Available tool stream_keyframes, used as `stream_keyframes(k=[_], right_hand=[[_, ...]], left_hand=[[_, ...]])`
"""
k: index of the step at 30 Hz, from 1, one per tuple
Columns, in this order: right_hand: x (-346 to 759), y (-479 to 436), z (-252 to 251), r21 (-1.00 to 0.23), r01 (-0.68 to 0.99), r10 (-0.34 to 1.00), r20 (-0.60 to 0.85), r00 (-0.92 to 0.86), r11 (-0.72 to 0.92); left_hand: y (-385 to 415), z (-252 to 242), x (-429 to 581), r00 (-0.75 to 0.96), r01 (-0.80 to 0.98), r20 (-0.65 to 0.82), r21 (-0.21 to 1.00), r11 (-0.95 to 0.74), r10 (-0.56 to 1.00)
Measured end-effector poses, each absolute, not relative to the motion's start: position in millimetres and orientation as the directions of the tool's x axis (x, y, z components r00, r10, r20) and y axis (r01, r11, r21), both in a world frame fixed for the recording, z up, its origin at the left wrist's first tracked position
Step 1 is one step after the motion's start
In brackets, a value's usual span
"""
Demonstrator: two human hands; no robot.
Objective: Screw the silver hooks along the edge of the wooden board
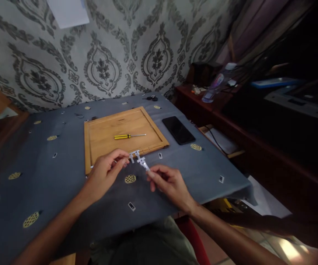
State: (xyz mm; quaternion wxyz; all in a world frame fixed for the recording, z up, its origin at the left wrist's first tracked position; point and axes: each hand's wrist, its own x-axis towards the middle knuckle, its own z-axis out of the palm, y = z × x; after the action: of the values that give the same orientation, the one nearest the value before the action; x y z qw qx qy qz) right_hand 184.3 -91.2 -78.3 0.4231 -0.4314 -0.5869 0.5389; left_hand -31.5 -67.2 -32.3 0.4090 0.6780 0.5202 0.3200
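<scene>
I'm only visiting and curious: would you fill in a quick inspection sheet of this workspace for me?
Surface: table under a blue-grey printed cloth.
Work items: wooden panel lying on the cloth; yellow-and-black screwdriver lying on the panel.
Clutter: dark phone right of the panel; small dark object near the far edge, too blurred to name.
Right hand: grip closed on a shiny metal fitting.
Left hand: by other metal fittings; whether its grip holds one is unclear.
Cables: dark cable beyond the table's right edge.
Surroundings: patterned wall behind; plastic bottle on furniture at right.
</scene>
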Motion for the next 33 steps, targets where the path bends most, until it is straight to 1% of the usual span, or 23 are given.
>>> stream_keyframes(k=[2,4,10,14,20,25,29,33], right_hand=[[187.8,-81.4,-84.0,-0.999,0.016,0.978,-0.049,-0.205,-0.047],[189.1,-71.1,-90.1,-0.995,0.009,0.978,-0.095,-0.186,-0.095],[185.6,-49.0,-106.3,-0.990,0.043,0.977,-0.137,-0.166,-0.131],[185.3,-43.3,-108.3,-0.989,0.066,0.976,-0.145,-0.161,-0.136],[186.3,-40.8,-105.3,-0.981,0.108,0.967,-0.178,-0.181,-0.161],[186.7,-40.4,-105.1,-0.981,0.140,0.965,-0.162,-0.205,-0.135],[188.3,-38.7,-104.7,-0.979,0.124,0.951,-0.190,-0.243,-0.164],[190.4,-36.4,-104.2,-0.978,0.103,0.939,-0.203,-0.277,-0.181]], left_hand=[[-61.3,-36.0,-30.8,0.202,0.451,0.055,0.881,-0.142,0.978],[-56.2,-42.7,-32.2,0.165,0.439,0.082,0.886,-0.148,0.983],[-51.7,-64.0,-43.9,0.057,0.443,0.124,0.886,-0.136,0.991],[-53.4,-70.2,-49.9,0.013,0.437,0.138,0.890,-0.130,0.990],[-55.6,-72.5,-52.7,0.022,0.518,0.177,0.840,-0.162,0.984],[-58.3,-67.8,-53.3,0.023,0.590,0.250,0.778,-0.215,0.968],[-59.9,-66.2,-52.5,0.041,0.636,0.294,0.729,-0.253,0.955],[-60.5,-67.3,-51.8,0.068,0.650,0.308,0.708,-0.276,0.949]])
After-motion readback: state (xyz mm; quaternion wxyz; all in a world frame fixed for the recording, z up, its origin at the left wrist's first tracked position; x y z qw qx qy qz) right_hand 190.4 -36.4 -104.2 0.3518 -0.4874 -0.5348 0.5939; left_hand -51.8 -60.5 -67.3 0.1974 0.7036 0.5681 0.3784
